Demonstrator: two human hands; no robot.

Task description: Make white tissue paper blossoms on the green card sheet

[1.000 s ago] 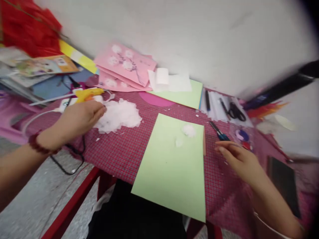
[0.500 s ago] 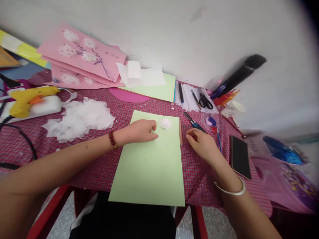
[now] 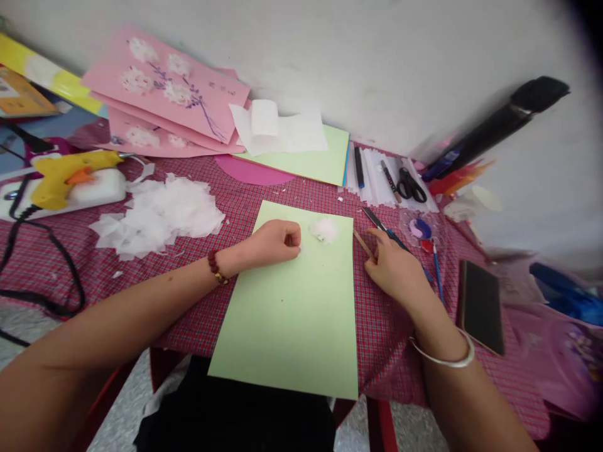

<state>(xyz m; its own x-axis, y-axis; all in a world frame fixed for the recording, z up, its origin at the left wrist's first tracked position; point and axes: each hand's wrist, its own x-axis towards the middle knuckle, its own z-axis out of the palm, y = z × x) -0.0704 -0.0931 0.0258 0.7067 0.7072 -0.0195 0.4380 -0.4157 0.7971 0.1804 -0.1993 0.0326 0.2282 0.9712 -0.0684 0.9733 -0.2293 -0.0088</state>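
A light green sheet of paper (image 3: 292,320) lies in front of me, with a fluffy white tissue tuft (image 3: 325,230) near its top edge. My left hand (image 3: 277,242) rests over the paper's upper left part, its fingers pinched; a small whitish speck shows at the fingertips, too small to name. Right of the sheet, my right hand (image 3: 393,263) is closed on a thin, flat wooden stick (image 3: 363,242), which tilts towards the paper's edge. Beside that hand a dark-bladed cutting tool with a blue handle (image 3: 374,218) lies partly hidden.
Left stand a pile of white tissue squares (image 3: 162,216) and a yellow glue gun (image 3: 61,179) with its cord. Pink flower pictures (image 3: 188,94) and a paper roll (image 3: 264,119) are at the back. Black scissors (image 3: 411,186), pens and a dark phone-like slab (image 3: 481,306) lie right.
My right hand has taken hold of the wooden stick, which lay along the paper's edge and is now tilted. My left fingers have closed from a looser, parted pose. The view has shifted slightly.
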